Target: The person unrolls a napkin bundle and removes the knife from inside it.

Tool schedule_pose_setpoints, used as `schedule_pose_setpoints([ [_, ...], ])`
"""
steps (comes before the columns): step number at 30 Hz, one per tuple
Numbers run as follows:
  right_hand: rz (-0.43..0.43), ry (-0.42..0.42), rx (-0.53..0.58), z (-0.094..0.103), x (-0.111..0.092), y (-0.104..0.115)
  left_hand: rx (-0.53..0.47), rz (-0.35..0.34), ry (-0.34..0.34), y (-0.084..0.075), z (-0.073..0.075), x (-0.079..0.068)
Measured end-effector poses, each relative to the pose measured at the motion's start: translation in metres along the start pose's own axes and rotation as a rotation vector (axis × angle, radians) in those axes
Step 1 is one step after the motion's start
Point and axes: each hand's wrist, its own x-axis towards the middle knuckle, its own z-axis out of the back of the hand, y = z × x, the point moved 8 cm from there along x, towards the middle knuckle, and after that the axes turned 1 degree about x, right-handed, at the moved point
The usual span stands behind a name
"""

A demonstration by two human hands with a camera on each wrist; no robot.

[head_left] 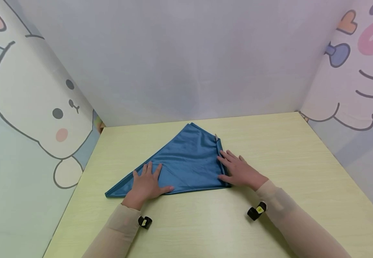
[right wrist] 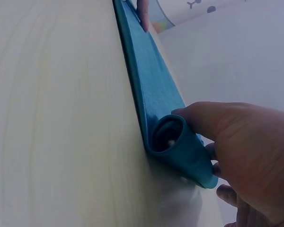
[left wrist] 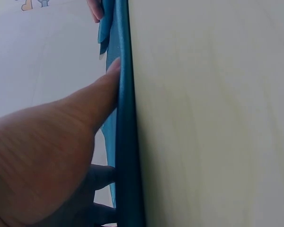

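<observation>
A shiny blue cloth (head_left: 186, 157) lies on the table, folded to a point at the left and rolled up along its right edge. My left hand (head_left: 146, 184) rests on its left part with fingers spread and thumb near the front edge. My right hand (head_left: 239, 172) touches the rolled edge (right wrist: 184, 161) from the right, its fingers fairly straight over it. A pale pointed tip (head_left: 216, 137) sticks out at the far end of the roll. At the near end, the right wrist view shows a small whitish spot inside the coil; the rest of what is wrapped is hidden.
The pale wood-grain table (head_left: 199, 222) runs back to a plain whitish wall (head_left: 186, 61). Side panels with a cartoon rabbit (head_left: 44, 107) and a cartoon pig (head_left: 351, 82) stand left and right. A small black device (head_left: 256, 211) is on the right wrist.
</observation>
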Motion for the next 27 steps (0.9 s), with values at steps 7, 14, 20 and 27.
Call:
schedule_pose_setpoints([
  [7,-0.036,0.0,-0.005,0.001,-0.004,-0.005,-0.001,0.003,0.004,0.0,-0.001,0.001],
  [14,-0.108,-0.022,-0.056,-0.001,-0.007,-0.016,-0.008,0.013,0.016,0.002,-0.002,0.001],
  [20,-0.127,-0.024,-0.034,-0.003,-0.008,-0.021,-0.01,0.014,0.014,0.002,-0.002,0.001],
  [27,-0.158,-0.034,-0.039,-0.004,-0.012,-0.023,-0.016,0.013,0.006,0.001,-0.001,0.001],
])
